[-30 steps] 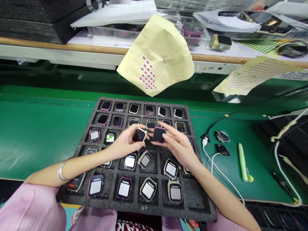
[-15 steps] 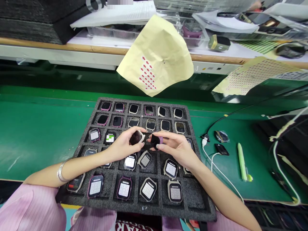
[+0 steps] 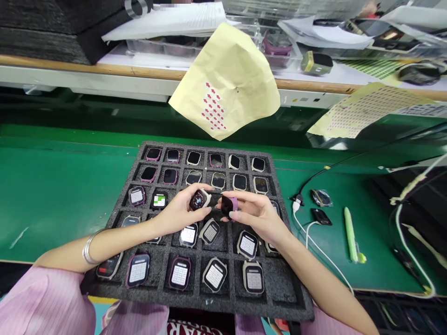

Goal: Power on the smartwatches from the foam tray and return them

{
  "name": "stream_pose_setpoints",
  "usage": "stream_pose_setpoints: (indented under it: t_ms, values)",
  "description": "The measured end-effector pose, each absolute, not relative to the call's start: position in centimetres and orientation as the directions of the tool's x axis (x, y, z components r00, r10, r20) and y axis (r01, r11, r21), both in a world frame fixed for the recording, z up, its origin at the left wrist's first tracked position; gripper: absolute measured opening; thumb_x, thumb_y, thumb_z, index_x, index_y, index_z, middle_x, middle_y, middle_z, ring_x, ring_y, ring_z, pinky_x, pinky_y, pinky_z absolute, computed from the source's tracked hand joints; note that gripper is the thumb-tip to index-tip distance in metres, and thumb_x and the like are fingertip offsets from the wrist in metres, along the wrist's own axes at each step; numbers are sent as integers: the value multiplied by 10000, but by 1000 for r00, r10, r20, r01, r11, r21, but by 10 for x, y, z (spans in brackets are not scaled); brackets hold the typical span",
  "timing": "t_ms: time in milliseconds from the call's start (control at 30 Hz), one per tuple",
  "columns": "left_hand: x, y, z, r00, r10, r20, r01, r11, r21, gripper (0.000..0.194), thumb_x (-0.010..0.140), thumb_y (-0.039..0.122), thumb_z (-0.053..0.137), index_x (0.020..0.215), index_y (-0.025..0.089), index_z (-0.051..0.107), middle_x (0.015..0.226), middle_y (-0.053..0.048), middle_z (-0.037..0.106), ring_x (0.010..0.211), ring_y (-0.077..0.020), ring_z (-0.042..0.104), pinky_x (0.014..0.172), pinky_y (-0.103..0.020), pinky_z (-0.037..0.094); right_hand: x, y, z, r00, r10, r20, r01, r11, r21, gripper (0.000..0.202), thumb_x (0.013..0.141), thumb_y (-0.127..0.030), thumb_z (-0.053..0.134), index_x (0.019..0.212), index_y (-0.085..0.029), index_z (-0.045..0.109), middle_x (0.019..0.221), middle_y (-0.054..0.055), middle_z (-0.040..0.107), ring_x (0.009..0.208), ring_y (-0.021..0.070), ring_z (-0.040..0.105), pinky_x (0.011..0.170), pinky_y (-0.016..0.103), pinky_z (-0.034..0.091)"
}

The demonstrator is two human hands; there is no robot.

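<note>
Between thumb and fingers, my left hand point(image 3: 185, 206) grips a light-coloured smartwatch case point(image 3: 199, 199) without a strap, its dark screen showing a small lit watch face. My right hand point(image 3: 253, 209) is closed on a purple smartwatch case point(image 3: 228, 205), whose screen is black. Both hands are above the middle of a dark grey foam tray point(image 3: 216, 301). Rows of strapless watches lie in its compartments. Those in the two far rows have dark screens. Nearer ones, such as a beige watch point(image 3: 215, 274) and a purple watch point(image 3: 180, 273), show white lit screens.
A yellow sticker sheet with red arrows point(image 3: 240, 88) hangs from the shelf edge behind the tray. Right of the tray lie a white cable point(image 3: 323, 253), a small black square device point(image 3: 321, 217) and a light green pen-like tool point(image 3: 350, 235). The green tabletop point(image 3: 63, 186) extends left.
The screen of the watch in my left hand has lit up with a watch face. My right hand has shifted slightly right with the purple watch, which has turned a little.
</note>
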State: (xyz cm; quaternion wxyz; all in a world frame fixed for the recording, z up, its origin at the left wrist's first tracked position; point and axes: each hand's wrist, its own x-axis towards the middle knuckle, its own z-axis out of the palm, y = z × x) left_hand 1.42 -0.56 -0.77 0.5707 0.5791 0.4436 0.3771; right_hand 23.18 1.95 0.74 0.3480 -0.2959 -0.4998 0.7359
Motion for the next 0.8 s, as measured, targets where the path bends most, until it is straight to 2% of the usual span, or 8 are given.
stream_pose_setpoints:
  t_ms: [233,433,633,800]
  values:
    - [14,-5,-9,324,943,-74,79,51,996,400,811,218,619,1194,184,508,1088,-66,600,973,-201,578,859,-324,467,231,21,8,-559,819,-128,-209,-289,-934,344,750,-178,775,1083,-231,713,1100,80,693,992,257,668,764,395,617]
    - [14,-7,-3,368,928,-64,192,-8,981,359,779,138,588,1133,176,543,1033,-51,640,927,-190,591,847,-316,461,233,20,7,-569,810,-138,-193,-295,-936,330,761,-159,762,1080,-229,713,1001,66,722,962,237,673,782,394,607]
    - [11,-4,-2,317,946,-69,248,-13,969,373,801,161,560,1169,174,503,907,-18,609,815,-165,574,775,-288,459,233,20,7,-564,817,-121,-180,-265,-947,327,773,-153,753,1090,-224,712,1053,77,704,970,240,668,756,378,616]
    - [10,-4,-3,321,947,-28,275,-65,959,383,798,150,565,1174,185,502,957,-28,613,840,-172,583,780,-286,465,233,21,7,-552,827,-105,-178,-240,-954,328,769,-161,759,1087,-226,715,1089,87,690,987,256,664,756,388,620]
